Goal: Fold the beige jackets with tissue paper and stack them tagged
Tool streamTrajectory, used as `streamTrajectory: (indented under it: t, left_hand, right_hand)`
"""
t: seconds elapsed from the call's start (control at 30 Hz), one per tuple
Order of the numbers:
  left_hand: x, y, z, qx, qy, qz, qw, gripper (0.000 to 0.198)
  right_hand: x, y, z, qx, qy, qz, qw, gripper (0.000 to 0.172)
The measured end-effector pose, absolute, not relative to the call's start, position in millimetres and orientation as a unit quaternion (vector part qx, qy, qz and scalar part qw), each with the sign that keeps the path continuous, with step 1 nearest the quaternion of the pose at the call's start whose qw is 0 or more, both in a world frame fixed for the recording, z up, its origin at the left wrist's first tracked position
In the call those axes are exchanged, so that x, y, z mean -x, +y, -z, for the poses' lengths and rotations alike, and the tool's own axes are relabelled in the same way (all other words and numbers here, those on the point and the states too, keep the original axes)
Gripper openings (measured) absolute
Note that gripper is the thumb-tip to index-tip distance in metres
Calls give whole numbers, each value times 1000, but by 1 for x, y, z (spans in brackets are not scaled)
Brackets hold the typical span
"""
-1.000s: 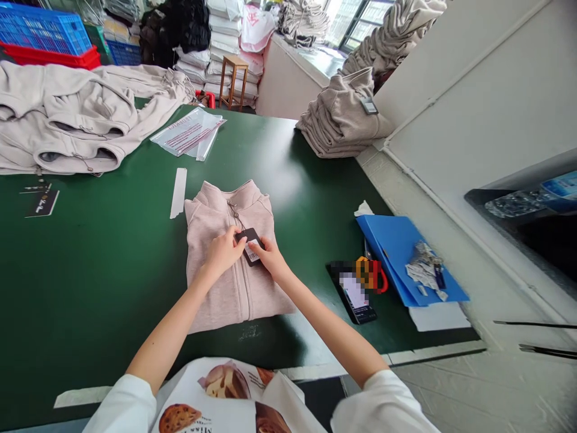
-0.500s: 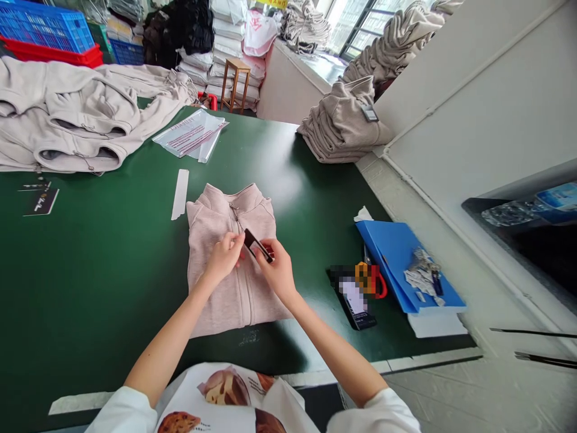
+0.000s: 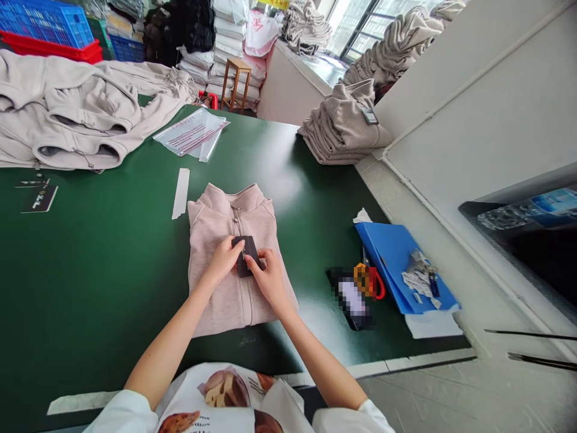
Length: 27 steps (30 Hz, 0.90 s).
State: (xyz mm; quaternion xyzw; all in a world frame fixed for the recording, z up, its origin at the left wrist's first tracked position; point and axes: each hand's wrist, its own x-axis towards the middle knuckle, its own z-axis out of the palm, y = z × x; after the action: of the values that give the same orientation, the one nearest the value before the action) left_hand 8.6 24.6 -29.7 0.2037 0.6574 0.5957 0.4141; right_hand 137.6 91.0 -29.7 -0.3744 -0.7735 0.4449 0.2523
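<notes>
A folded pale pink zip-up jacket (image 3: 216,307) lies front side up on the green table (image 3: 121,264), its collar away from me. Over its zipper I hold a black hang tag (image 3: 246,264) that faces up. The thumb and fingers of my left hand (image 3: 224,258) pinch the tag's upper left part. My right hand (image 3: 269,276) grips its right edge, thumb on top. A thin cord runs from the tag up towards the zipper pull (image 3: 236,219) near the collar.
Left, beige jackets (image 3: 90,114) lie heaped behind more black tags (image 3: 40,198). Clear plastic bags (image 3: 192,132) and a white strip (image 3: 181,193) lie beyond my jacket. At right are folded garments (image 3: 342,126), a partly blurred phone (image 3: 354,300), red-handled scissors (image 3: 380,284) and a blue folder (image 3: 392,258).
The hang tag has turned from a tilted, edge-on position to lying face up between my hands. My right hand has shifted slightly left and down.
</notes>
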Motion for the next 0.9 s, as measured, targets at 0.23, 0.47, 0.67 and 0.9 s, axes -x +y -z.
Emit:
streamTrajectory:
  t: [0.23,0.47,0.67,0.9]
  left_hand:
    - [-10,21,22,-184,648,-600,431,42]
    - [-6,20,36,-226,657,-598,400,33]
    - [-5,21,38,-205,625,-610,443,28]
    - [-7,20,39,-235,661,-587,404,27]
  right_hand:
    - [-134,89,15,333,-783,-386,357,10]
    - [-145,83,27,225,-889,-294,271,30]
    - [-143,89,37,382,-803,-359,283,42]
    - [-138,83,28,399,-760,-438,266,44]
